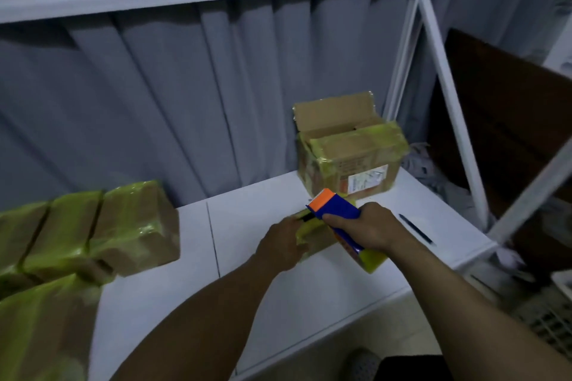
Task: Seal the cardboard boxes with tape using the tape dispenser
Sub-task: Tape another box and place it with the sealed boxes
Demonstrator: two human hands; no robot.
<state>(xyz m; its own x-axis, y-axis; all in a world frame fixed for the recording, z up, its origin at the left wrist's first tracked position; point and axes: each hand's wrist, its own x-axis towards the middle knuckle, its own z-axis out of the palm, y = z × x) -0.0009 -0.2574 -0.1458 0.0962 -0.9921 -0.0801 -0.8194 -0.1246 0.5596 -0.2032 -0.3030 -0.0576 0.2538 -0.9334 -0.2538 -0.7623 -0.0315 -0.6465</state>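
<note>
Gripping entry, one moment, places given from the small box.

Right hand [368, 227]: forearm reaching in from the lower right, wrist bent slightly down, fingers clenched round the handle of the tape dispenser [337, 213]. Count: one dispenser, blue body, orange tip, held over the small box's top and tilted toward its far left. One yellow tape roll [373, 261] sits on the dispenser, at the small box's near right.

Left hand [284, 244]: forearm coming in from the lower centre, back of hand up, fingers curled over the left end of the small box [318, 240], grasping it.

Small box: one, brown cardboard, partly yellow-taped, lying on the white bench [185, 303] between the two hands.

Open box [349, 158]: one, behind the small box, rear flap raised, yellow-green tape on its top and side, a white label on its front.

Taped boxes [136, 226]: four, well to the left; three in a row, one nearer the camera.

Pen [418, 229]: one, dark, lying to the right.

Curtain [185, 86]: grey, behind everything.
</note>
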